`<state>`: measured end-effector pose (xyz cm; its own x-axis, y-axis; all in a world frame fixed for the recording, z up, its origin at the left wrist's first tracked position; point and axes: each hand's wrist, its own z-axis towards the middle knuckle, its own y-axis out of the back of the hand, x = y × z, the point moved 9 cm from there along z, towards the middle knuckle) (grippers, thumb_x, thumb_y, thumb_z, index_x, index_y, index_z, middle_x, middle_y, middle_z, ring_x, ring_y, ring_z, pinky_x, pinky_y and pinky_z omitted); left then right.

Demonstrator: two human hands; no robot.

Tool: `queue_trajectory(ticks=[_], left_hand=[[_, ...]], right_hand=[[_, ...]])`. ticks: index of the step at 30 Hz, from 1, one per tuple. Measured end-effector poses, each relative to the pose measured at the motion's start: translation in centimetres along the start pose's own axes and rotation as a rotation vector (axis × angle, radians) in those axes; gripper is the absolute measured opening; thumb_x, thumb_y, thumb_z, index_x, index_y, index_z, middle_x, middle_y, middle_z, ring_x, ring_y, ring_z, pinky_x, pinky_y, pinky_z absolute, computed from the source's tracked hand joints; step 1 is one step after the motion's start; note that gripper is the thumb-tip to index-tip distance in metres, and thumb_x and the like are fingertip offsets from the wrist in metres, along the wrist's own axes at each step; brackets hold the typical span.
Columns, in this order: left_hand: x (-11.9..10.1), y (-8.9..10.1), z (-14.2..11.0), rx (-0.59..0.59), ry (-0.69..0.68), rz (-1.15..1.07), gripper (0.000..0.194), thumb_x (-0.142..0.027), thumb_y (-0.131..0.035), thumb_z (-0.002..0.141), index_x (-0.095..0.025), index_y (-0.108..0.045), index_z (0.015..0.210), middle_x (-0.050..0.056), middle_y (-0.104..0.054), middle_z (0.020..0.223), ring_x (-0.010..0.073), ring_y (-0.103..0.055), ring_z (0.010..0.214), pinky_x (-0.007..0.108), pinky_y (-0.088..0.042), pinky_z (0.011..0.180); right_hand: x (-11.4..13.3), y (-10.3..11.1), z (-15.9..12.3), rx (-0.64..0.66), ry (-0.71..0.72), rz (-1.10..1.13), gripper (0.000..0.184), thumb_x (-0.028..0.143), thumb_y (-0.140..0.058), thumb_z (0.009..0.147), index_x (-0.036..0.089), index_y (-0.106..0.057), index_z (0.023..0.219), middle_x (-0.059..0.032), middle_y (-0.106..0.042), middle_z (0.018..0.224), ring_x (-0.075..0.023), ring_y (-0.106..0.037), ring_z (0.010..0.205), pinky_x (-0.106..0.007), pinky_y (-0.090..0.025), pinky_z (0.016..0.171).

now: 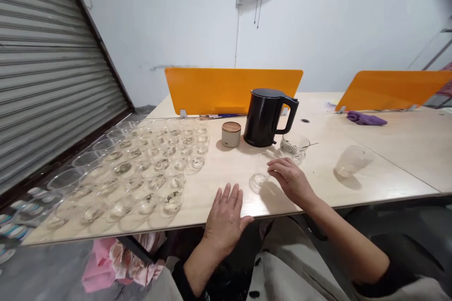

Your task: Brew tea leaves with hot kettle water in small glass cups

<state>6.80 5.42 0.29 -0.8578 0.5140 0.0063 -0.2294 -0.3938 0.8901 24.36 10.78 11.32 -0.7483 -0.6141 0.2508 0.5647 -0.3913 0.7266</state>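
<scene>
My left hand lies flat near the table's front edge, fingers stretched out and holding nothing. Just right of it, my right hand has its fingers drawn together in a pinch at the rim of a clear plastic cup. What the pinch holds, if anything, is too small to make out. Behind that hand stands a clear glass bowl with a thin utensil sticking out to the right. A black electric kettle and a pale canister with a wooden lid stand farther back.
Many clear cups with dark bits in them crowd the table's left side. A translucent cup leans to the right. Orange dividers stand behind, with a purple cloth at the far right. The table's front edge is close.
</scene>
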Motion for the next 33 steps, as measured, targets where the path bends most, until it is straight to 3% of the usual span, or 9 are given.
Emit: queue_trajectory(ticks=[5,15,33], left_hand=[[0.0,-0.1,0.1,-0.002,-0.006,-0.014,0.069,-0.059,-0.054,0.1,-0.012,-0.051,0.151,0.013,-0.049,0.16,0.037,-0.044,0.149,0.055,-0.039,0.122],[0.1,-0.1,0.2,0.021,0.014,-0.048,0.075,-0.063,-0.052,0.1,-0.011,-0.046,0.154,0.014,-0.048,0.161,0.0376,-0.041,0.15,0.055,-0.035,0.123],[0.2,0.3,0.3,0.012,0.032,-0.079,0.079,-0.069,-0.05,0.097,-0.013,-0.047,0.154,0.014,-0.048,0.161,0.034,-0.041,0.151,0.053,-0.036,0.124]], right_hand=[[1.0,-3.4,2.1,0.048,0.041,0.071,0.018,0.017,-0.059,0.098,0.023,-0.072,0.089,-0.0082,-0.075,0.103,-0.0258,-0.065,0.1,-0.042,-0.055,0.088],[4.1,-6.8,3.6,0.11,0.12,0.059,0.018,0.015,-0.059,0.099,0.021,-0.072,0.089,-0.009,-0.074,0.104,-0.0264,-0.06,0.102,-0.04,-0.056,0.086],[3.5,-8.8,5.7,0.106,0.112,0.037,0.022,0.017,-0.056,0.1,0.021,-0.075,0.09,-0.0102,-0.076,0.105,-0.0273,-0.063,0.104,-0.044,-0.057,0.089]])
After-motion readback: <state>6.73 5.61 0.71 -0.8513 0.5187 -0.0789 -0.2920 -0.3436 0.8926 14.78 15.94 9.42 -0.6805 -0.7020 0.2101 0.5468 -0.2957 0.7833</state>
